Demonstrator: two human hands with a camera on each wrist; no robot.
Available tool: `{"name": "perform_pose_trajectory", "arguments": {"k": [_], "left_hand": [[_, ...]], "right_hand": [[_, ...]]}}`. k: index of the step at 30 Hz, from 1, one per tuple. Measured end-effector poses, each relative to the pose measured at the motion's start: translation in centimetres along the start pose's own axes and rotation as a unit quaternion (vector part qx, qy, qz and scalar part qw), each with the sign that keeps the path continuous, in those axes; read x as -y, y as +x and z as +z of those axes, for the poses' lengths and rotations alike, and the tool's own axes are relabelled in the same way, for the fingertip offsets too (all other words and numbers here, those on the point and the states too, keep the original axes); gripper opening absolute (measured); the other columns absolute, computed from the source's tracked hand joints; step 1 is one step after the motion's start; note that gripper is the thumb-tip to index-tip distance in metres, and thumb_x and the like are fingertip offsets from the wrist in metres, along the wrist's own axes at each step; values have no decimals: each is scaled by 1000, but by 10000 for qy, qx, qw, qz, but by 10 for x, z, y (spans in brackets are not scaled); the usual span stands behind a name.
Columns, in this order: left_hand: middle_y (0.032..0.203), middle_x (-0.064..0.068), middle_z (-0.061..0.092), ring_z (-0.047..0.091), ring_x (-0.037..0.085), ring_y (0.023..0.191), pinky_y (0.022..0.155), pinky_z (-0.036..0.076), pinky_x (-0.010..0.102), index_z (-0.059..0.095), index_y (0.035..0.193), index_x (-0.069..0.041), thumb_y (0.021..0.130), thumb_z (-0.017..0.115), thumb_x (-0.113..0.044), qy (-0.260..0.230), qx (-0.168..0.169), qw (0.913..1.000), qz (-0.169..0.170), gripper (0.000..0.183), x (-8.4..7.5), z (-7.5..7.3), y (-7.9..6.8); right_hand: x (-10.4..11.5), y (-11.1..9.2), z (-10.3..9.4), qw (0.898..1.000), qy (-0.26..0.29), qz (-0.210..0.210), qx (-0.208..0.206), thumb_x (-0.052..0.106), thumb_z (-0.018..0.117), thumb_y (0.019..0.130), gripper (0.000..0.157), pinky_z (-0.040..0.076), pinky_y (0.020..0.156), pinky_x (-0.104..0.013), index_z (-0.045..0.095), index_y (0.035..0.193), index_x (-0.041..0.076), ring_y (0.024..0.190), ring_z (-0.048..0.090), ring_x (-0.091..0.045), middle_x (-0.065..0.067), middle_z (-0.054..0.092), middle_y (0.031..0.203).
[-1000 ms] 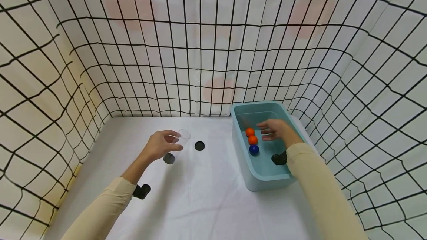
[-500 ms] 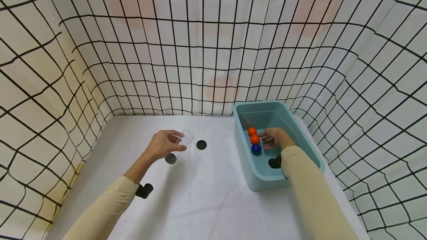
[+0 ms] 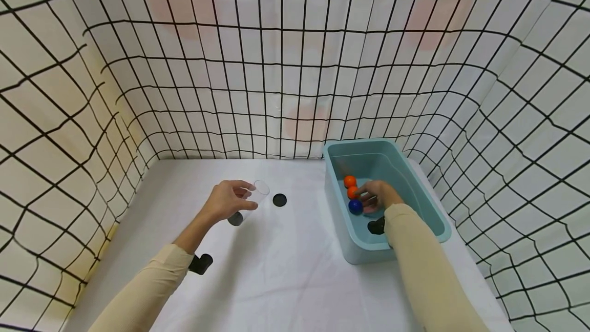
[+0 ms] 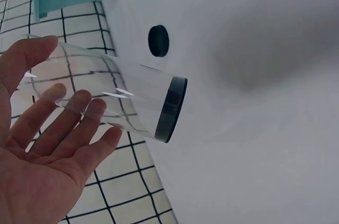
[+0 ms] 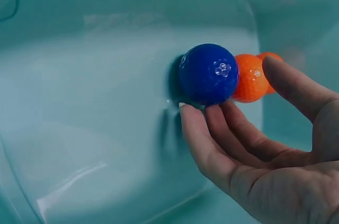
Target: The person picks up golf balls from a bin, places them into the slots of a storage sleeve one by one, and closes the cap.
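Note:
My left hand (image 3: 227, 201) holds a clear cylindrical container (image 4: 124, 90) between thumb and fingers. It tilts above the table, its black base (image 4: 170, 109) low and its clear rim (image 3: 261, 187) high. My right hand (image 3: 377, 196) is inside a light blue bin (image 3: 343, 242), fingers spread and slightly bent beside a blue golf ball (image 5: 208, 74). The fingertips are right at the ball's lower edge in the right wrist view, thumb apart from it. Two orange golf balls, one (image 3: 350, 182) farther back and one (image 5: 250, 78) by the blue ball, line the bin's left side.
A round black lid (image 3: 279, 200) lies on the white-covered table (image 3: 286, 270), between the container and the bin. White walls with a black grid net (image 3: 295, 76) enclose the table at the back and both sides. Black wrist cameras (image 3: 201, 264) sit below the sleeves.
My right hand has moved left and toward me inside the bin, from open floor to the blue ball. The left hand keeps its hold on the tilted container. The whole view has shifted slightly.

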State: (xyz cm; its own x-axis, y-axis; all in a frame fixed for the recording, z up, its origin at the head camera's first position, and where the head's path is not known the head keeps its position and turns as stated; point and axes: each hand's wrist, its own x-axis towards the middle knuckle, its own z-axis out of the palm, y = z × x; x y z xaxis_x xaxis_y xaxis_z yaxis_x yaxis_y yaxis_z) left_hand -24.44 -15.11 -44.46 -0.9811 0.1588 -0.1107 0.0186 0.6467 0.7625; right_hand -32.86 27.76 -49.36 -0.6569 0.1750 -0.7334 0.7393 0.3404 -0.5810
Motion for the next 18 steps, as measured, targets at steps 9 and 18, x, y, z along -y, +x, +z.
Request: {"name": "perform_pose_trajectory", "arguments": {"k": [9,18], "left_hand": [[115,10,76,70,25,110,90,56,45,75,117,-16,77,85,-29,64,-45,10000,53,44,2,-2,-2],[114,11,76,70,26,109,90,56,45,75,116,-15,77,85,-27,74,-106,9998,121,43,5,-5,-5]], "right_hand": [[-1,5,4,9994,238,225,99,16,70,94,56,60,86,-44,45,138,-8,106,69,-42,-29,57,123],[1,-1,7,9989,248,289,258,11,69,93,56,58,93,-43,42,137,-11,99,70,-39,-30,54,122]]}}
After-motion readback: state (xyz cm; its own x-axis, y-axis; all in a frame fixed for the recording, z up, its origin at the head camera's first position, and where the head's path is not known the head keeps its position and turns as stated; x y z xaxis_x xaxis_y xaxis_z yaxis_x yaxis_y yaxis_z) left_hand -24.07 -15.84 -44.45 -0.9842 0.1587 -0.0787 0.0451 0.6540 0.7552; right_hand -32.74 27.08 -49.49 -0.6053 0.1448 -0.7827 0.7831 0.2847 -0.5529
